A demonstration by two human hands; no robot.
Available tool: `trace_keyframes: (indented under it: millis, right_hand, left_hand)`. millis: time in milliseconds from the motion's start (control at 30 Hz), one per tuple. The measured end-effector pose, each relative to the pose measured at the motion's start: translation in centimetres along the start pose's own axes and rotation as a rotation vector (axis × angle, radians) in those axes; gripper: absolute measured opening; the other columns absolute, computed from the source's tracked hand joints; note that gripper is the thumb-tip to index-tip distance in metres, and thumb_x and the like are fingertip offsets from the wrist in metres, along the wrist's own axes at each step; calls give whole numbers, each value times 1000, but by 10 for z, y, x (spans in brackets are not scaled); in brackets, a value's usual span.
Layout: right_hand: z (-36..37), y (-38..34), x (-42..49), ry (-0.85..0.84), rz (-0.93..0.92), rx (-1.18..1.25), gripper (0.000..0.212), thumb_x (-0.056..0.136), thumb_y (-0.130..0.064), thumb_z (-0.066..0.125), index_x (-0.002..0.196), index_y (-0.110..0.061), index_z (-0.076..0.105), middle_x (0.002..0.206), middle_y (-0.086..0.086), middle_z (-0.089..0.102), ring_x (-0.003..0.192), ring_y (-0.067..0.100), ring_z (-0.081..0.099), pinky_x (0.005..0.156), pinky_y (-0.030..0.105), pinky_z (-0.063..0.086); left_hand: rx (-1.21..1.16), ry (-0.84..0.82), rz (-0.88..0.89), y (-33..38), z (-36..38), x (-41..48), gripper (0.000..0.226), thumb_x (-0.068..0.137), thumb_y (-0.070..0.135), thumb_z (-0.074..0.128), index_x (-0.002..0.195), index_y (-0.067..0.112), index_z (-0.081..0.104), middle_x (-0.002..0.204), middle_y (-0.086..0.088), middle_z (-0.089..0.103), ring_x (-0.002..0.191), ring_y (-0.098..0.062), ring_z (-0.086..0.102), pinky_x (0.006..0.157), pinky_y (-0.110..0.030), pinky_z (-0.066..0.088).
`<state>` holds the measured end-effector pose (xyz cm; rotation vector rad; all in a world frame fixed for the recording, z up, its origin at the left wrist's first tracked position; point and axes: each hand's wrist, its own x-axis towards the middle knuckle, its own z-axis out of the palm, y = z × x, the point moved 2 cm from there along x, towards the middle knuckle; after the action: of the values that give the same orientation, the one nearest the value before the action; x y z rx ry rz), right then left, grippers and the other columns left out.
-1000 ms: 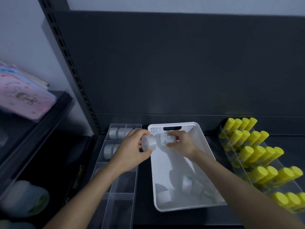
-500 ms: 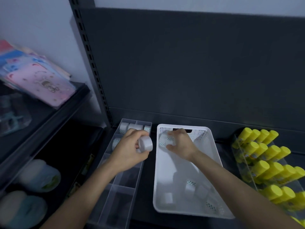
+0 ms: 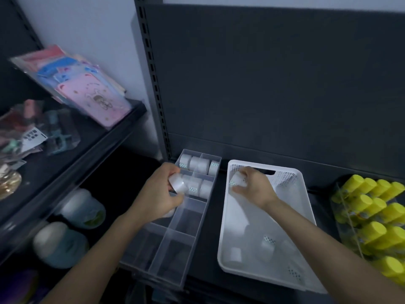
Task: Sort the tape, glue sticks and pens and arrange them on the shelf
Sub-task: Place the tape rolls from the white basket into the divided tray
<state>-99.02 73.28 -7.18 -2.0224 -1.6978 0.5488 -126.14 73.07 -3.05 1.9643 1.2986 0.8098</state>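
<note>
My left hand point(image 3: 158, 191) grips a white tape roll point(image 3: 178, 183) over the left side of a clear divided organizer point(image 3: 168, 244). The organizer's two far rows hold several tape rolls point(image 3: 198, 164). My right hand point(image 3: 252, 187) holds another tape roll point(image 3: 236, 179) above the far end of a white plastic basket point(image 3: 302, 200). A few more tape rolls point(image 3: 268, 243) lie in the basket's near part. Yellow glue sticks point(image 3: 372, 216) fill a clear tiered rack at the right.
The dark shelf back panel point(image 3: 274, 84) rises behind the containers. A neighbouring shelf unit at the left holds pink and blue packets point(image 3: 87, 91) above and round blue-white items point(image 3: 63, 244) below. The organizer's near compartments hold nothing.
My left hand carried its tape roll leftward from beside the basket to over the organizer. My right hand stayed at the basket's far end with its roll. The view swung left.
</note>
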Motion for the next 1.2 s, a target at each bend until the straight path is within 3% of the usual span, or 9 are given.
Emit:
trace_keyframes:
  millis: [167,267,367,433,667,800,867,1000,1200]
  right_hand:
    - [-23,-33,-18,205,-18,80,46,76,-36,75,113,-13,60,103,3,61,96,21,56,70,22,32]
    - [-28,-62,-35,229,-64,186,30,75,-39,74,95,-18,62,88,-2,61,82,16,55,63,25,36]
    - [-24,-89,-52,203,-100,283,24,74,-34,74,88,-19,63,81,-3,64,73,10,55,62,22,41]
    - [-18,-100,-60,175,-104,287,23,73,-32,75,91,-22,63,82,-6,64,74,7,56,62,17,41]
    - [1,-114,-80,147,-103,243,27,73,-31,76,94,-19,63,86,-5,65,79,12,59,69,25,47]
    - [11,-119,-86,102,-137,209,37,74,-35,76,106,-21,63,95,-7,64,84,9,57,67,11,41]
    - [16,-120,-88,65,-135,183,50,74,-39,76,118,-21,60,107,-6,62,94,8,55,72,11,37]
    - [20,-121,-93,40,-146,173,51,75,-40,75,120,-21,59,111,-4,61,98,10,56,80,18,42]
    - [23,-122,-95,23,-153,172,41,76,-37,74,112,-22,61,103,-4,62,90,10,56,75,19,43]
  left_hand:
    - [39,-103,18,-15,-31,4,44,69,20,72,102,36,47,100,10,60,91,-10,63,83,-37,54]
    - [71,-210,19,-29,-37,6,53,70,22,79,111,37,50,109,19,60,104,2,57,95,-27,48]
    - [101,-307,13,-40,-35,3,57,70,17,80,118,33,54,117,19,59,113,4,53,100,-20,43]
    - [106,-364,34,-44,-32,0,55,70,17,80,117,31,55,117,20,58,112,6,52,98,-19,43]
    - [227,-419,178,-51,-25,-8,47,68,14,78,106,32,55,108,26,51,105,5,46,88,-9,35]
    - [401,-343,241,-51,-22,-6,58,70,28,80,122,30,55,115,21,45,111,-4,34,92,-20,28]
    - [514,-321,236,-54,-24,-4,63,69,38,81,125,27,53,116,16,40,111,-7,31,92,-23,28]
    - [671,-325,230,-56,-28,-3,58,69,46,78,119,24,58,111,9,35,109,-12,30,91,-27,29]
    - [744,-333,319,-44,-25,2,37,70,38,72,102,20,68,105,8,36,107,-15,32,85,-25,23]
